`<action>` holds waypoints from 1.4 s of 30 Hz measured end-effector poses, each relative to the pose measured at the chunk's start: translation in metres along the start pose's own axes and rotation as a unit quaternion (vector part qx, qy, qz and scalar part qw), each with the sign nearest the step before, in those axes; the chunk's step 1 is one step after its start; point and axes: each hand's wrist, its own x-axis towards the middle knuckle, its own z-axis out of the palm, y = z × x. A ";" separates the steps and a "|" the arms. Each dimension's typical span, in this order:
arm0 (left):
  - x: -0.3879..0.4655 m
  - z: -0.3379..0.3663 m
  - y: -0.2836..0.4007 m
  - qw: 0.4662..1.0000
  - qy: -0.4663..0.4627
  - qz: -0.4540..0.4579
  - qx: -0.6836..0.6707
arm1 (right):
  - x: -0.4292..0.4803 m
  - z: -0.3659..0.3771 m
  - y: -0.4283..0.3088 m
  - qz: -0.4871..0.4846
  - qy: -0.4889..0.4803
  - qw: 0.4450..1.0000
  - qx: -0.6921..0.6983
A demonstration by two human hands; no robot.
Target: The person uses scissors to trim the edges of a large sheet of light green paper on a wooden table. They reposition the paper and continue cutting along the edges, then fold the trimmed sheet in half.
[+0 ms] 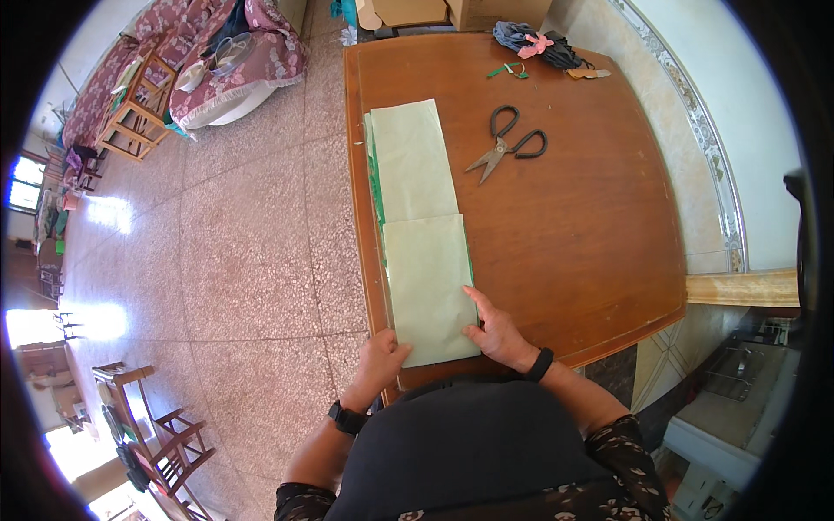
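Note:
A long stack of pale green sheets, paper or cloth, lies along the left edge of a brown wooden table (573, 215). Its near part is a shorter pale green piece (430, 286) lying over the longer one (414, 163); darker green shows along the stack's sides. My left hand (381, 361) grips the near left corner between thumb and curled fingers. On the right edge, near the same end, my right hand (502, 332) rests with its thumb and index finger apart on the top sheet. Black-handled scissors (500, 147) lie with blades parted, right of the stack.
Bundled dark cloth with a pink tie (537, 45), green scraps (509, 70) and a tan flat piece (586, 73) lie at the table's far right. Cardboard boxes (498, 13) stand beyond the far edge. A tiled wall borders the right; speckled floor (260, 260) lies left.

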 end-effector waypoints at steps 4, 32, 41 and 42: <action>0.002 0.000 -0.003 0.998 -0.041 -0.042 0.037 | 0.001 0.002 0.003 -0.017 0.001 1.000 0.009; -0.010 -0.009 0.032 0.986 0.009 0.000 0.167 | 0.000 -0.005 -0.014 0.029 -0.061 0.997 -0.031; 0.007 -0.033 0.082 0.963 0.099 0.088 0.233 | -0.002 -0.004 -0.014 0.035 -0.061 0.997 -0.035; 0.014 -0.036 0.091 0.948 0.122 0.148 0.254 | -0.002 -0.004 -0.014 0.054 -0.073 0.995 -0.032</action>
